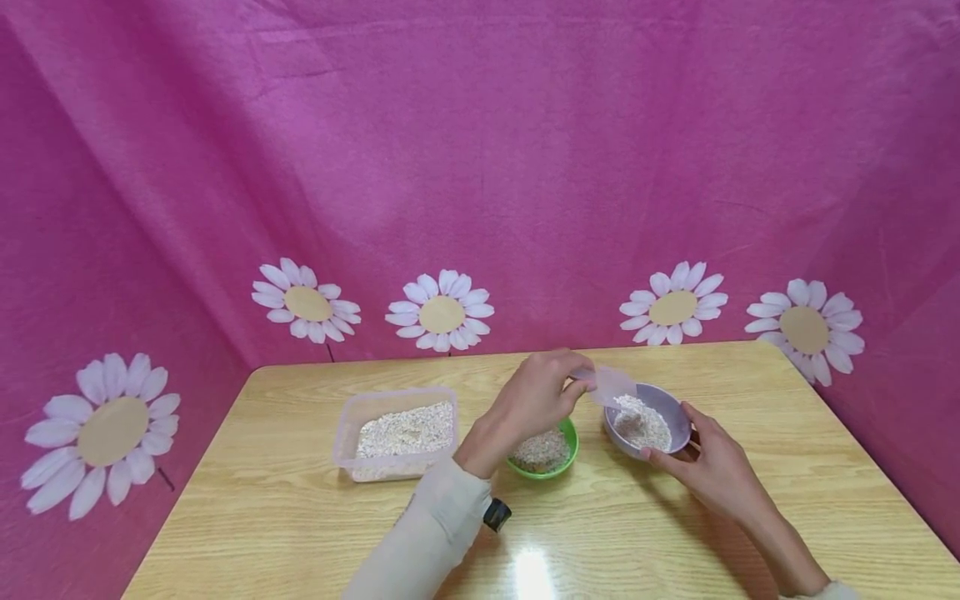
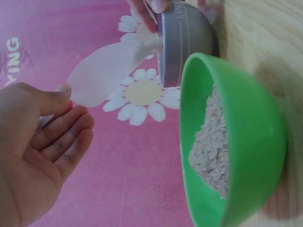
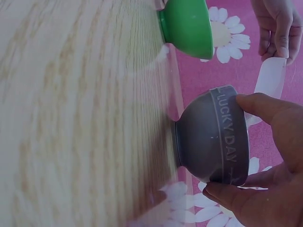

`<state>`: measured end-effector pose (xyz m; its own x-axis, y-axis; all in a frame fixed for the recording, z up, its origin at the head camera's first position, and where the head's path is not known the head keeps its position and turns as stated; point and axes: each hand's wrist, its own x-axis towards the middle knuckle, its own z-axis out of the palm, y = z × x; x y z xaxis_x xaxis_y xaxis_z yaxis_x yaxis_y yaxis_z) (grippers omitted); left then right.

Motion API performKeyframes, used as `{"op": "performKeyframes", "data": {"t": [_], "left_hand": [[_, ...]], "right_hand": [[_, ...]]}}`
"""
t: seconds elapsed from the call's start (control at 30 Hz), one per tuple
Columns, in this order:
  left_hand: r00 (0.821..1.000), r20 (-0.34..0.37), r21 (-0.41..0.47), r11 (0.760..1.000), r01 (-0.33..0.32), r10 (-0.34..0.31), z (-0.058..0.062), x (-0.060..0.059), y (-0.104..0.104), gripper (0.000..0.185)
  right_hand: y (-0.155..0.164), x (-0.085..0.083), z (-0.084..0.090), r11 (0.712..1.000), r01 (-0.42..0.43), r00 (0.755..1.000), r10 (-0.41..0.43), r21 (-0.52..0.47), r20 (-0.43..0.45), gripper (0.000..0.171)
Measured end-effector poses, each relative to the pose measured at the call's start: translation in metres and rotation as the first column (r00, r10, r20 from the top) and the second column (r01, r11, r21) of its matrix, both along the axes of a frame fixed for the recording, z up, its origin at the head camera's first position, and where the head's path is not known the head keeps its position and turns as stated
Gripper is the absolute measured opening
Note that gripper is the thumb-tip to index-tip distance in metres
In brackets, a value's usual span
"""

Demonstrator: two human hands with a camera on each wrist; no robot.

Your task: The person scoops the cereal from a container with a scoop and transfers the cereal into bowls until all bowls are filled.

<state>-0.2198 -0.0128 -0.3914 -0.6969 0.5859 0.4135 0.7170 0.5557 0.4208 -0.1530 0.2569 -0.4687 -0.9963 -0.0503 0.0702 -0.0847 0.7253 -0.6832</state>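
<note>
Head view first: left hand (image 1: pixel 534 400) pinches a translucent scoop (image 1: pixel 613 387) tipped over the purple bowl (image 1: pixel 670 407), so flakes drop onto the pale heap inside. Right hand (image 1: pixel 712 467) curls around that bowl's near side, apparently to steady it on the wooden table (image 1: pixel 262 517). Between them sits a green bowl (image 1: pixel 570 450) partly filled with the same flakes, and a clear tub (image 1: pixel 352 417) holds more. Left wrist view shows the thumb on the scoop's handle, fingers loosely bent. Right wrist view shows thumb and fingers clasping the bowl's wall.
</note>
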Motion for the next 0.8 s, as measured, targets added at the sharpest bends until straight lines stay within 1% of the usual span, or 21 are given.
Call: {"op": "performKeyframes", "data": {"t": [0.17, 0.23, 0.47, 0.7, 0.8], "left_hand": [[1.0, -0.021, 0.011, 1.0, 0.003, -0.003, 0.0027, 0.0006, -0.0008, 0.016], [1.0, -0.019, 0.016, 1.0, 0.001, -0.001, 0.0026, 0.0008, -0.0011, 0.016], [1.0, -0.001, 0.017, 1.0, -0.004, 0.004, -0.0007, 0.0024, 0.0003, 0.017], [1.0, 0.013, 0.018, 1.0, 0.007, -0.007, -0.003, 0.0048, 0.0029, 0.018], [1.0, 0.03, 0.039, 0.999, 0.006, -0.007, -0.0059, 0.0052, 0.0024, 0.018]], "right_hand": [[0.0007, -0.0001, 0.0006, 1.0, 0.004, 1.0, -0.004, 0.017, 0.017, 0.109], [0.0006, 0.0, 0.0007, 1.0, 0.003, 1.0, -0.003, 0.014, 0.016, 0.109], [0.0004, 0.0005, 0.0008, 1.0, 0.005, 1.0, -0.005, 0.01, -0.005, 0.108], [0.0007, 0.0007, 0.0003, 1.0, 0.005, 1.0, -0.005, 0.003, 0.012, 0.108], [0.0007, 0.0003, -0.0001, 1.0, 0.005, 1.0, -0.005, 0.008, 0.013, 0.109]]}}
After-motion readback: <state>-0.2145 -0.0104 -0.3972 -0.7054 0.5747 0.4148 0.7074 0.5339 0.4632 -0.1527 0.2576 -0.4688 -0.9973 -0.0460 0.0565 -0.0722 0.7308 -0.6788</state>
